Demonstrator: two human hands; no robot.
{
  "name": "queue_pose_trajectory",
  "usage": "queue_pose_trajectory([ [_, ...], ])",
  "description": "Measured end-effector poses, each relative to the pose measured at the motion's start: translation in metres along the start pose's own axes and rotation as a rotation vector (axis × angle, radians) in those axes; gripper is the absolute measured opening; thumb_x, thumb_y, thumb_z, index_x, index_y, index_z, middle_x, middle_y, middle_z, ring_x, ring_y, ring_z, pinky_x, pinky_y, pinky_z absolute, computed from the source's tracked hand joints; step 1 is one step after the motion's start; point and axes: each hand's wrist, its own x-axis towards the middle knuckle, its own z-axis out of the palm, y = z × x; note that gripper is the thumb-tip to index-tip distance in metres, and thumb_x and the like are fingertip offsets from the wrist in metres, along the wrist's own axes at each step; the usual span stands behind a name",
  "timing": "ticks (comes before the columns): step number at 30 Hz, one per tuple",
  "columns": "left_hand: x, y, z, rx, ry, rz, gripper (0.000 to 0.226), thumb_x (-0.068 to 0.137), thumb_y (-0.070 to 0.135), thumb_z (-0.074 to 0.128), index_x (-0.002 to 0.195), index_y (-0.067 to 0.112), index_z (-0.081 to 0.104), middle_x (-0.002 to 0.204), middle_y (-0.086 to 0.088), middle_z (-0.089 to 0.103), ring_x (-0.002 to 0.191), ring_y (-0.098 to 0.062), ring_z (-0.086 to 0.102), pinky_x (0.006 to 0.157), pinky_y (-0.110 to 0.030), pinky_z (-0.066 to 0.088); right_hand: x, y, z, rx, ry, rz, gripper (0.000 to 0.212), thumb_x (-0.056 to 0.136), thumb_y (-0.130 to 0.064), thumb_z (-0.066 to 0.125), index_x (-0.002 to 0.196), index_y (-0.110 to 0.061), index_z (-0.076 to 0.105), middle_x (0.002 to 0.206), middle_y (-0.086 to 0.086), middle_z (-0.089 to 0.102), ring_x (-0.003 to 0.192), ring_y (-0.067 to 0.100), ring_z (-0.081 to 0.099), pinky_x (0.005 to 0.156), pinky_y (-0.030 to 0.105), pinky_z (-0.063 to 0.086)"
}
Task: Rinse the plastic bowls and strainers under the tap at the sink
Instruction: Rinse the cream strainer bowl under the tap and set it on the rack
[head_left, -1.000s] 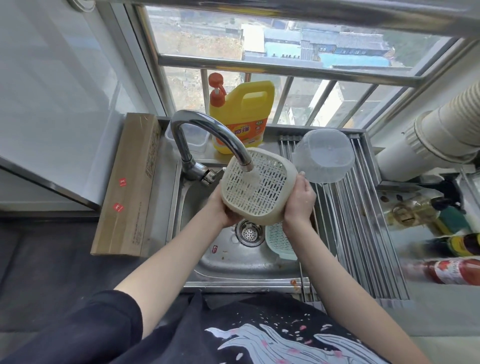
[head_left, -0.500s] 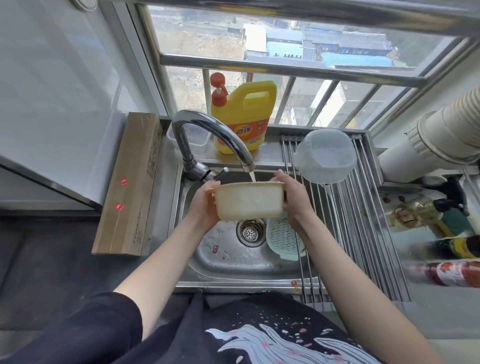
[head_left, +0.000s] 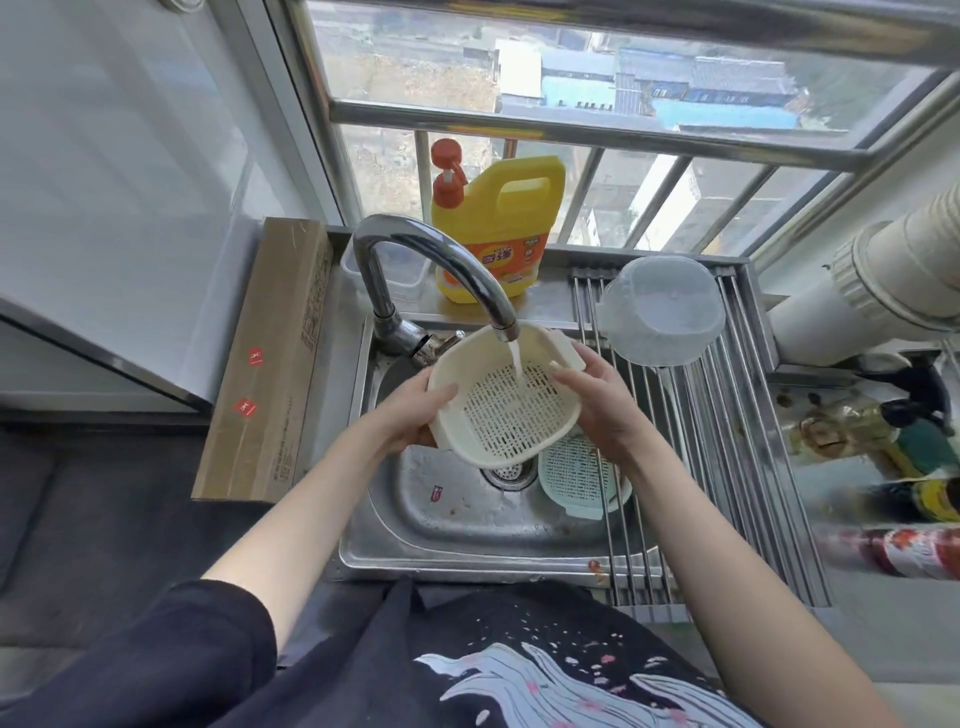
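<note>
Overhead from the head camera: two strainers, one clear bowl, one tap, one sink, two hands. Cream strainer (head_left: 506, 402) held over the sink (head_left: 467, 525), tilted with its open side up toward the camera, directly under the tap (head_left: 436, 265); thin stream of water landing on the perforated floor near its 12 o'clock edge. Left hand (head_left: 415, 415) gripping the rim at 9 o'clock, thumb over the inside edge, fingers curled behind and out of sight. Right hand (head_left: 602, 400) gripping the rim at 3 o'clock, thumb along the inner wall, fingers wrapped round the outside. Second strainer, pale blue-white (head_left: 576, 478), lying in the basin at 5 o'clock of the cream one, partly covered by it and by the right wrist. Clear bowl (head_left: 662, 312) upside down on the drying rack (head_left: 727, 467), at 2 o'clock of the cream strainer, well apart. One yellow detergent jug (head_left: 498, 234) at 12 o'clock behind the tap. One long cardboard box (head_left: 265, 358) at 9 o'clock beside the sink. Drain mostly hidden under the held strainer. Bottles at the right edge blurred, count unclear.
</note>
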Motion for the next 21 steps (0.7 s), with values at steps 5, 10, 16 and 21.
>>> queue_pose_trajectory([
  [5, -0.006, -0.002, 0.005, -0.012, 0.039, 0.109, 0.039, 0.099, 0.044, 0.038, 0.114, 0.014, 0.057, 0.086, -0.002, 0.065, 0.069, -0.013, 0.062, 0.046, -0.022, 0.05, -0.007, -0.009, -0.004, -0.084, 0.06, -0.045, 0.031, 0.09, -0.022, 0.059, 0.12, -0.022, 0.065, 0.106, 0.009, 0.07, 0.099, 0.024, 0.064, 0.088, 0.04, 0.052],
  [10, -0.01, -0.004, -0.002, -0.129, -0.019, 0.211, 0.023, 0.095, 0.028, 0.054, 0.118, 0.028, 0.057, 0.104, -0.004, 0.068, 0.087, -0.012, 0.069, 0.062, -0.029, 0.056, -0.018, -0.005, -0.012, -0.267, 0.188, -0.058, 0.026, 0.091, -0.022, 0.061, 0.116, -0.031, 0.063, 0.109, 0.002, 0.07, 0.098, 0.019, 0.066, 0.083, 0.034, 0.055],
  [16, -0.012, -0.002, -0.01, -0.02, 0.017, 0.25, 0.073, 0.074, 0.017, 0.076, 0.138, 0.025, 0.044, 0.116, -0.009, 0.06, 0.105, -0.023, 0.063, 0.082, -0.043, 0.057, -0.024, 0.011, -0.006, -0.883, 0.597, -0.211, 0.031, 0.081, -0.025, 0.074, 0.097, -0.013, 0.05, 0.079, -0.001, 0.052, 0.068, 0.008, 0.047, 0.059, 0.02, 0.039],
  [21, -0.017, 0.006, -0.001, 0.113, 0.099, 0.345, 0.056, 0.073, 0.019, 0.08, 0.123, 0.013, 0.056, 0.101, 0.004, 0.066, 0.084, -0.007, 0.065, 0.059, -0.014, 0.053, -0.03, 0.04, 0.01, -1.398, 0.334, -0.541, 0.039, 0.08, 0.006, 0.057, 0.118, -0.001, 0.056, 0.116, 0.015, 0.06, 0.106, 0.028, 0.057, 0.089, 0.045, 0.049],
])
